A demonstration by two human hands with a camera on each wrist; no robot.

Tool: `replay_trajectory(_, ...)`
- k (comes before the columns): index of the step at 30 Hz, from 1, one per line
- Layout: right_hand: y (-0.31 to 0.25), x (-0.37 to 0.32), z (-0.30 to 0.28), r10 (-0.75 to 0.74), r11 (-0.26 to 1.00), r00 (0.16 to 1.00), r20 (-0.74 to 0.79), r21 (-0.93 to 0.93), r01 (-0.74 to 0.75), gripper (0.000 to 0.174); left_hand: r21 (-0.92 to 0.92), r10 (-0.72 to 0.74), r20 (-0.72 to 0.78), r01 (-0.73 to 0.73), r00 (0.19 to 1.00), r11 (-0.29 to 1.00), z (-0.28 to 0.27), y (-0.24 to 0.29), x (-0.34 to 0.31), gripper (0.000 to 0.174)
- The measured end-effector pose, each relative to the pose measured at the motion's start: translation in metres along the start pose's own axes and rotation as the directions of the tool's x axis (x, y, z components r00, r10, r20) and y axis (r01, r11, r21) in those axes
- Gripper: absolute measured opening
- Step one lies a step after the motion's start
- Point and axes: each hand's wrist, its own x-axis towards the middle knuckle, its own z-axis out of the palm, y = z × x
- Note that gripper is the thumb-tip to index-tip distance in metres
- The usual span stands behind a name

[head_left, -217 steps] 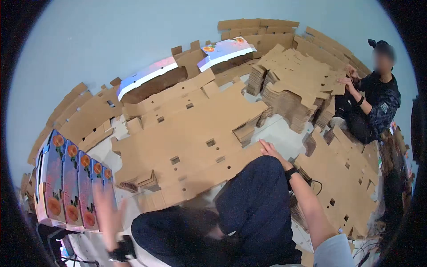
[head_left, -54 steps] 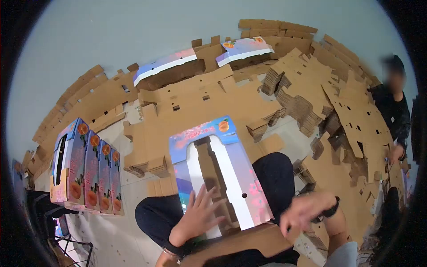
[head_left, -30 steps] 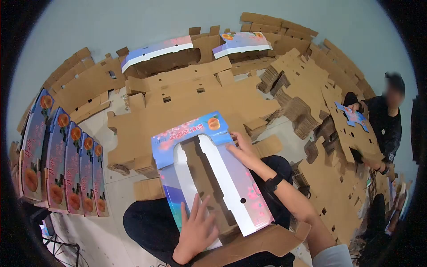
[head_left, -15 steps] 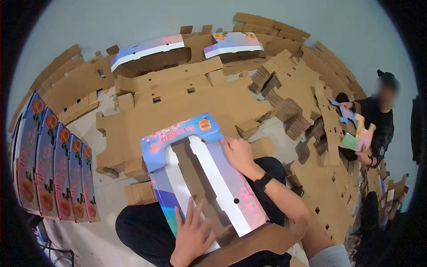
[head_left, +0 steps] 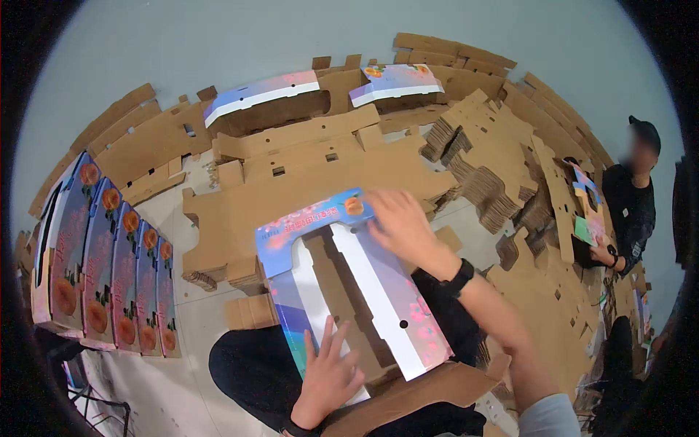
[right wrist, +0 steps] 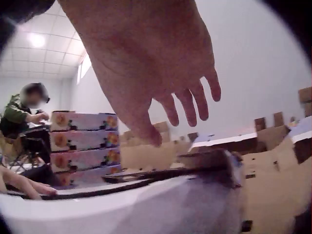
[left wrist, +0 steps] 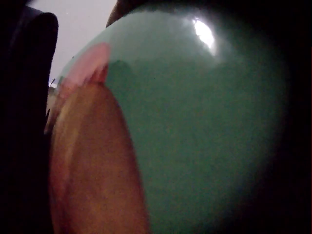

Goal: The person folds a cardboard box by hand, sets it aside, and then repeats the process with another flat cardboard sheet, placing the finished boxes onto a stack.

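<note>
A partly folded carton [head_left: 419, 298] with peach-blossom print lies on the person's lap, its long middle opening showing brown inside and white strips along it. The left hand [head_left: 331, 382] rests on its near left side, fingers spread over the white strip. In the left wrist view a digit lies along the green printed side [left wrist: 204, 126]. The right hand [head_left: 408, 229] reaches over the far right corner, by the printed end flap [head_left: 313, 218]. In the right wrist view that hand's fingers point down, loosely straight, above the carton's edge. A brown flap [head_left: 429, 400] sticks out at the near end.
Several finished peach cartons [head_left: 105, 269] stand in a row at left. Flat brown cardboard blanks [head_left: 291, 189] are stacked ahead, with more stacks [head_left: 502, 167] at right. Two printed trays [head_left: 266, 91] lean by the wall. Another person [head_left: 630, 197] sits at right with a printed sheet.
The carton has come onto the lap since the oldest frame. Lately the right hand has shifted from its right side up over the far corner; the left has stayed. The other person has picked up a printed sheet.
</note>
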Motion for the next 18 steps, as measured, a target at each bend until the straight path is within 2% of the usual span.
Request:
replay_trajectory(1, -0.006, 0.004, -0.001, -0.006, 1.0, 1.0, -0.001, 0.002, 0.006, 0.036, 0.001, -0.004, -0.005, 0.004, 1.0, 1.0, 0.001, -0.001, 0.0, 0.019)
replay_trajectory(2, -0.014, 0.009, 0.001, -0.142, 0.99, 0.983, 0.116, 0.034, 0.139, 0.043, 0.0, 0.012, -0.013, -0.012, 1.0, 1.0, 0.003, -0.003, 0.0, 0.019)
replay_trajectory(3, -0.024, 0.014, 0.006, -0.276, 0.961, 0.935, 0.225, 0.083, 0.263, 0.051, 0.002, 0.026, -0.019, -0.026, 0.999, 1.0, 0.004, -0.004, -0.001, 0.02)
replay_trajectory(5, -0.055, 0.027, 0.027, -0.381, 0.925, 0.851, 0.363, 0.16, 0.346, 0.052, 0.041, 0.032, -0.011, -0.032, 0.999, 0.999, 0.002, -0.002, -0.001, 0.021)
replay_trajectory(7, -0.082, 0.029, 0.075, -0.523, 0.849, 0.818, 0.241, 0.056, 0.526, 0.053, 0.086, 0.05, -0.001, -0.05, 0.999, 0.995, 0.001, -0.001, -0.001, 0.022)
replay_trajectory(9, -0.123, 0.039, 0.097, -0.624, 0.741, 0.687, 0.372, 0.003, 0.672, 0.043, 0.066, 0.036, -0.005, -0.035, 0.999, 0.997, 0.004, -0.002, -0.001, 0.022)
replay_trajectory(11, -0.15, 0.035, 0.122, -0.65, 0.569, 0.643, 0.406, -0.301, 0.765, 0.029, 0.065, 0.036, 0.014, -0.037, 0.999, 0.997, 0.008, -0.005, -0.001, 0.023)
replay_trajectory(12, -0.156, 0.042, 0.122, -0.648, 0.57, 0.647, 0.401, -0.308, 0.762, 0.029, 0.043, 0.037, -0.008, -0.037, 0.999, 0.998, 0.009, -0.006, -0.001, 0.023)
replay_trajectory(13, -0.163, 0.046, 0.122, -0.607, 0.505, 0.582, 0.541, -0.302, 0.808, 0.03, 0.017, 0.036, -0.029, -0.035, 0.999, 0.999, 0.01, -0.006, -0.001, 0.024)
replay_trajectory(14, -0.167, 0.048, 0.121, -0.546, 0.445, 0.506, 0.668, -0.281, 0.851, 0.032, 0.078, 0.039, 0.006, -0.039, 0.999, 0.996, 0.01, -0.008, -0.001, 0.024)
replay_trajectory(18, -0.161, 0.059, 0.122, -0.606, 0.379, 0.496, 0.622, -0.323, 0.867, 0.03, 0.072, 0.049, 0.018, -0.05, 0.999, 0.996, 0.009, -0.01, 0.003, 0.023)
